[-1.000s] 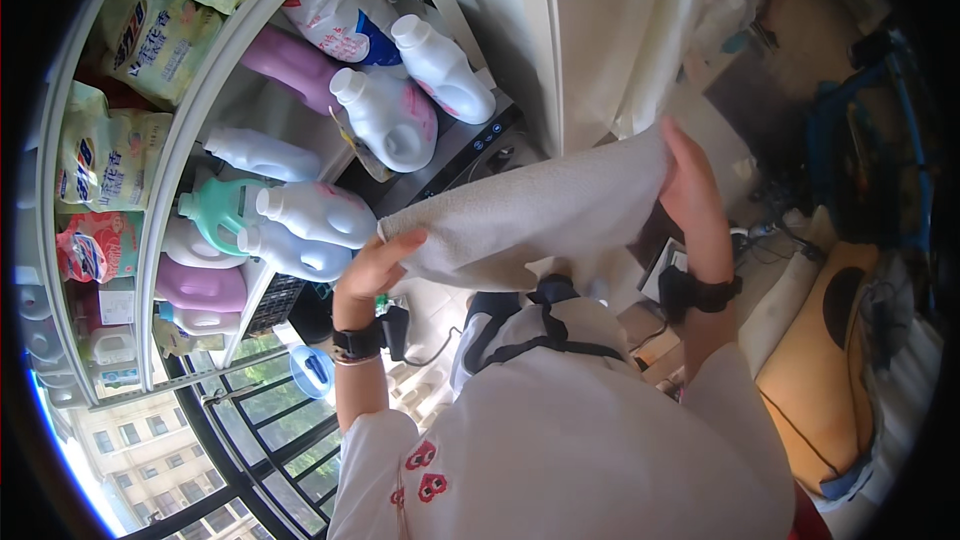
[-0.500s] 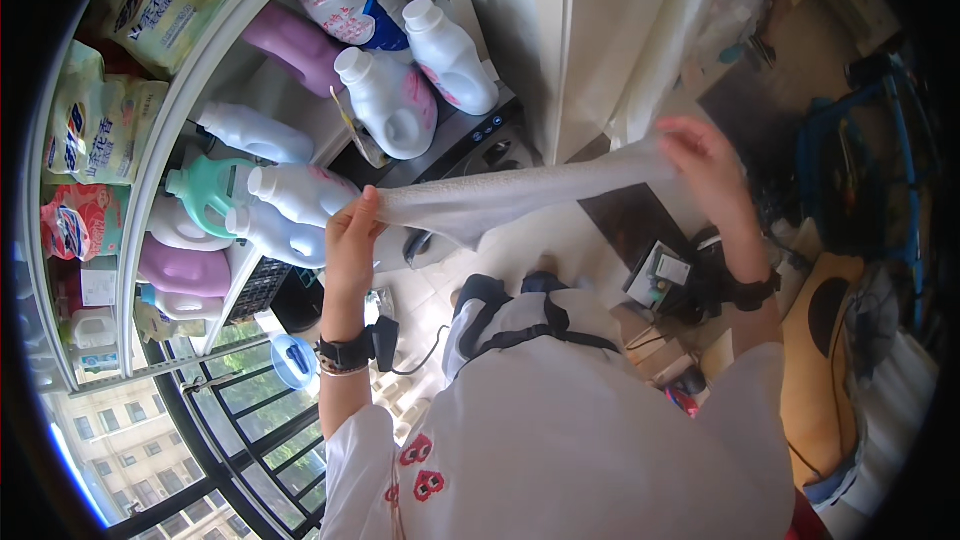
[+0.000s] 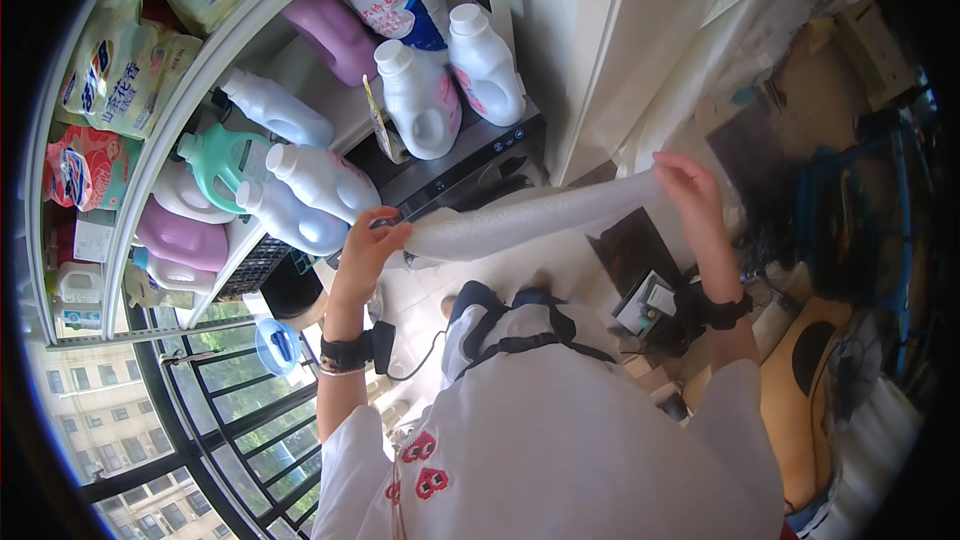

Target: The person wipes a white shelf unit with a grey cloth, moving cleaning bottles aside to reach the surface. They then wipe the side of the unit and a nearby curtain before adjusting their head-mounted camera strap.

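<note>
A pale grey-white towel (image 3: 530,220) is held stretched crosswise in front of me as a long, narrow strip. My left hand (image 3: 369,252) grips its left end, with fingers curled round the fabric. At the other end, my right hand (image 3: 690,195) pinches it with bent fingers. Just beyond the cloth is a dark appliance with a control panel (image 3: 470,165), and white bottles (image 3: 418,105) stand above that panel.
Shelving (image 3: 170,110) on the left holds pouches and jugs (image 3: 185,235) over a railed window (image 3: 220,410). A pale door frame and curtain (image 3: 650,60) are ahead. Clutter, blue metal frames (image 3: 840,200) and an orange padded item (image 3: 800,410) lie right. My feet are on tiles (image 3: 420,295).
The towel has gone from a broad sheet to a narrow strip. Both hands moved apart half a second ago and have since come slightly lower and closer, still holding it.
</note>
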`<state>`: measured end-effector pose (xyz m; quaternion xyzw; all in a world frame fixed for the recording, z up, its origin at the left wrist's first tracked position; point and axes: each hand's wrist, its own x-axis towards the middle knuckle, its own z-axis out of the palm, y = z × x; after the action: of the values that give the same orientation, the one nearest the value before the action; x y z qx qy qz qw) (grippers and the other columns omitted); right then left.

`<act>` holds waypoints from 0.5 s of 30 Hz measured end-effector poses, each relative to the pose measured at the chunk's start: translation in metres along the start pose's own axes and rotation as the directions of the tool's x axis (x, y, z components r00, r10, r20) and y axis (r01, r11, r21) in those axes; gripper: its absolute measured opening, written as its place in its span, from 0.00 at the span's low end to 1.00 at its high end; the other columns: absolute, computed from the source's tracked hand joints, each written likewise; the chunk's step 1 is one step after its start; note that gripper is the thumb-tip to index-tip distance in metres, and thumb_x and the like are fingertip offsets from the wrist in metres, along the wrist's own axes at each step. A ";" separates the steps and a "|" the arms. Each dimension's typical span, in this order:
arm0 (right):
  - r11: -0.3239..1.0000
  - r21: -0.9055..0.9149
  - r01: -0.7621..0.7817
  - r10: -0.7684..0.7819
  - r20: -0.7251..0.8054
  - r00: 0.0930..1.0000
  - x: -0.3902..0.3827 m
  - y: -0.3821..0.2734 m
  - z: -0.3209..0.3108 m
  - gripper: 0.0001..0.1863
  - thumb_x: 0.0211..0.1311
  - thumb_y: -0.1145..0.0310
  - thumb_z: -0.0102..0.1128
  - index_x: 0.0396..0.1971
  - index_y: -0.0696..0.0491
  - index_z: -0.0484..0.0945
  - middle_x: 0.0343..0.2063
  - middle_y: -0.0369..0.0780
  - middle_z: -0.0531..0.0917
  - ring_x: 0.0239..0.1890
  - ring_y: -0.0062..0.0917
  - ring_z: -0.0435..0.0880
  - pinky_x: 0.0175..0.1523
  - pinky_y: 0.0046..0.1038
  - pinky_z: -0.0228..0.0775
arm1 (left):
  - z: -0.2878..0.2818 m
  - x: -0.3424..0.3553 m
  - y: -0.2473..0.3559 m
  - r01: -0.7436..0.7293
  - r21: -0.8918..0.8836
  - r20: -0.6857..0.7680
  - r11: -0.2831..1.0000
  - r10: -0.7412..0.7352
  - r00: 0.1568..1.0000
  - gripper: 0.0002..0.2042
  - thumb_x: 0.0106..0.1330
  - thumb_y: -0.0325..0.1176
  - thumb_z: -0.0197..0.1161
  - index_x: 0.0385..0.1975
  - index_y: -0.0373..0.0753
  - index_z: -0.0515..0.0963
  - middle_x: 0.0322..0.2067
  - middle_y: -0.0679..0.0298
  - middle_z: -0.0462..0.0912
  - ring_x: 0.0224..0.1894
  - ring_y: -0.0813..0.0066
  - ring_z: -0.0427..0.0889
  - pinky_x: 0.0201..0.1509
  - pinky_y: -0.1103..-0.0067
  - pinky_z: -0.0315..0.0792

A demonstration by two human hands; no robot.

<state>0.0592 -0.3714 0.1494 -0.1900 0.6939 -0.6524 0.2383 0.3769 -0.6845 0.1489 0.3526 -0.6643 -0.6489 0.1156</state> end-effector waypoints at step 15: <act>0.548 -0.644 0.534 -0.267 0.471 0.841 -0.026 -0.050 -0.002 0.07 0.49 0.73 0.67 0.26 0.59 0.80 0.38 0.40 0.78 0.36 0.33 0.78 0.40 0.29 0.71 | 0.007 -0.031 0.018 -0.415 0.510 0.138 0.753 0.405 0.904 0.11 0.54 0.32 0.71 0.24 0.32 0.77 0.38 0.57 0.74 0.37 0.65 0.76 0.42 0.75 0.71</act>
<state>0.0769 -0.3589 0.2018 -0.5291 0.7887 -0.3004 0.0880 0.3891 -0.6611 0.1743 0.2101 -0.8785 -0.4030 0.1471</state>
